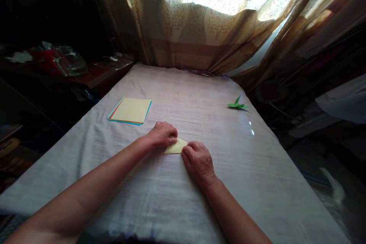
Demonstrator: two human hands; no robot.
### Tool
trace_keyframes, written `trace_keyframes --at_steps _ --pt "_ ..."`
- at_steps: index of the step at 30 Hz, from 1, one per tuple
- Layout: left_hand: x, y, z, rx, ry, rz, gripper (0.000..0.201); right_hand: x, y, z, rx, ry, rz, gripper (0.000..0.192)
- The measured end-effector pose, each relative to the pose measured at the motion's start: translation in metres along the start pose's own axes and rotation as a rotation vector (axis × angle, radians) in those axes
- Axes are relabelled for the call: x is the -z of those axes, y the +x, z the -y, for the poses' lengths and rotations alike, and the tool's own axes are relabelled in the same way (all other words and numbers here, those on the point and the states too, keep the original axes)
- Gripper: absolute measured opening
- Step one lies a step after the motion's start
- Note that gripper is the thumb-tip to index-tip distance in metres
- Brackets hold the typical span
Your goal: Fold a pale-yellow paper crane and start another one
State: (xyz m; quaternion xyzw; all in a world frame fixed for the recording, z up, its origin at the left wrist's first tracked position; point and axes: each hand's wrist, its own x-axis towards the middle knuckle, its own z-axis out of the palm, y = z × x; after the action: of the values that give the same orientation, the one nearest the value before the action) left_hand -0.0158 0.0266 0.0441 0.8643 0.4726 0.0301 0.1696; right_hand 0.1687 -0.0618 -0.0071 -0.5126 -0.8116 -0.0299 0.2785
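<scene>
**Two hands pinch a small folded sheet**

We see a table covered with a whitish cloth (243,190) spreading under and around both hands. Well beyond them we find a patterned tan curtain (185,30), bright with light along its top. Far ahead and to the left of the left hand, we make out a clear jar (74,61) on a reddish-brown wooden surface (95,76).

The left hand (162,134) has its fingers curled in, pinching the left edge of the paper. The right hand (198,160) is bent too, thumb and fingers pinching the right end.

Ahead and left of the left hand we see a stack of square paper (130,109), cream on top. Between the hands, on the cloth, lies the folded pale-yellow paper (175,148). Well ahead and right of the right hand sits a green origami crane (237,104).
</scene>
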Motion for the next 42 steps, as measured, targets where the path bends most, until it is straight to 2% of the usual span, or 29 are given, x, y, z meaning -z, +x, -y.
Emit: trace_keyframes --at_steps 5,10,14,16,20,23,27,30,34,42 --pt "0.001 -0.012 -0.004 0.167 0.007 -0.035 0.011 0.009 -0.004 0.016 0.096 -0.016 0.032 0.016" --pt "-0.004 -0.023 -0.01 0.394 -0.045 -0.081 0.017 0.005 -0.006 0.027 0.074 -0.012 0.082 0.023" --pt "-0.011 -0.032 -0.02 0.438 -0.149 -0.09 0.022 0.0 -0.006 0.025 0.04 -0.046 0.08 0.04" --pt "-0.015 -0.038 -0.027 0.419 -0.214 -0.076 0.02 0.0 -0.007 0.02 0.035 -0.075 0.079 0.037" --pt "-0.02 -0.056 -0.035 0.333 -0.32 -0.034 0.02 0.006 -0.011 0.004 0.086 -0.108 0.091 0.015" --pt "-0.024 -0.072 -0.033 0.201 -0.344 -0.017 0.026 0.011 -0.015 -0.008 0.148 -0.058 0.094 0.015" --pt "-0.035 -0.083 -0.029 -0.052 -0.083 -0.271 0.026 0.014 -0.018 -0.013 0.172 -0.03 0.072 0.017" --pt "-0.044 -0.081 -0.028 -0.138 0.036 -0.367 0.014 0.015 -0.018 -0.011 0.165 -0.031 0.062 0.016" --pt "-0.053 -0.075 -0.024 -0.191 0.04 -0.412 0.014 0.017 -0.017 -0.007 0.125 -0.013 0.071 0.015" --pt "-0.049 -0.066 -0.014 -0.215 -0.059 -0.34 0.013 0.016 -0.02 -0.005 0.018 0.114 0.025 0.016"
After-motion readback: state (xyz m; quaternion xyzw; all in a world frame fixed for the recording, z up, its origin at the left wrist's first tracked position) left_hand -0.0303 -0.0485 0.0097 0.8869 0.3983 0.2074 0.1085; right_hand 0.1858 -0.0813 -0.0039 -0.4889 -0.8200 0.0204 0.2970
